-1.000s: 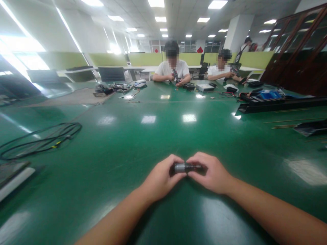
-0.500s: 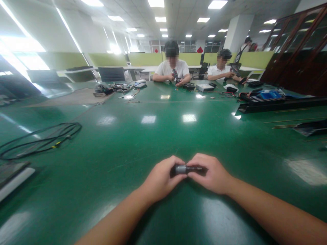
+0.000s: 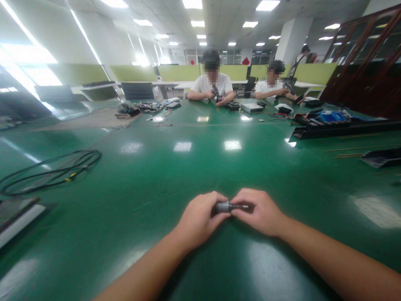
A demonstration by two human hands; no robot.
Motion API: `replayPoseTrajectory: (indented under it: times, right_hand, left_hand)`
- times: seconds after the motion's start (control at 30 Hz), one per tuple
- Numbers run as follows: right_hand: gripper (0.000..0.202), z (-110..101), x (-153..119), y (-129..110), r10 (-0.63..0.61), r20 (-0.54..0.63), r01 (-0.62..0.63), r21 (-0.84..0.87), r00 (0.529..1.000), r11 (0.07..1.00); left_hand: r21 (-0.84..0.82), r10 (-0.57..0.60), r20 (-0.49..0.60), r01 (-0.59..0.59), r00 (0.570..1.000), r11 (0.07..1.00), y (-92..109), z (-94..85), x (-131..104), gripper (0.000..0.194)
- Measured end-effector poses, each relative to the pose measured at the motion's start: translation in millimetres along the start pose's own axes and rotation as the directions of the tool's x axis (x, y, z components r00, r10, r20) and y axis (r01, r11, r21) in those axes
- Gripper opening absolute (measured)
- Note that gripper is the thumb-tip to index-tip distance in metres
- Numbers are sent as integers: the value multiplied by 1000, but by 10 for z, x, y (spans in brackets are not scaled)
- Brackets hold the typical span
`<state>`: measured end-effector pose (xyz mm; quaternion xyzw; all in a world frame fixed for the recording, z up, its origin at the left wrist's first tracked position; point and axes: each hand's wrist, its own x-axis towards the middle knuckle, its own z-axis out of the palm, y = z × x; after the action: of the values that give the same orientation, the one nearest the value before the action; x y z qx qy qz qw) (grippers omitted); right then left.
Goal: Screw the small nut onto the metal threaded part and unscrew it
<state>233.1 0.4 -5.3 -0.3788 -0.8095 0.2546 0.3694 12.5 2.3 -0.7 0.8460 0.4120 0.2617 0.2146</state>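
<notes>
Low over the green table (image 3: 163, 175), a small dark cylindrical part with a grey metal band (image 3: 223, 207) and a thin shaft lies sideways between my hands. My left hand (image 3: 203, 217) wraps its thick left end between thumb and fingers. On the other side, the thumb and fingers of my right hand (image 3: 258, 212) pinch it near the middle, and the thin tip shows inside the curl of that hand. The fingertips of both hands nearly meet. The far left end of the part is hidden by my left hand.
A looped black cable (image 3: 78, 161) and a flat board (image 3: 19, 213) lie at the left. Two people (image 3: 216, 83) sit across the table holding dark devices. Black metal channels (image 3: 344, 127), thin rods and a blue item (image 3: 333, 116) are at the right.
The part and both hands appear shifted very slightly right, along with the whole view. Both hands keep their grip on the part.
</notes>
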Motion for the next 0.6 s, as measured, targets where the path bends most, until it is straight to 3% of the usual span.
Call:
replayPoseTrajectory:
  times: [0.6]
  right_hand:
    - [11,-34,0,20,-2,18,2,-15,1000,1000]
  left_hand:
    - [35,10,3,-10,1000,999,6,-35,6,21]
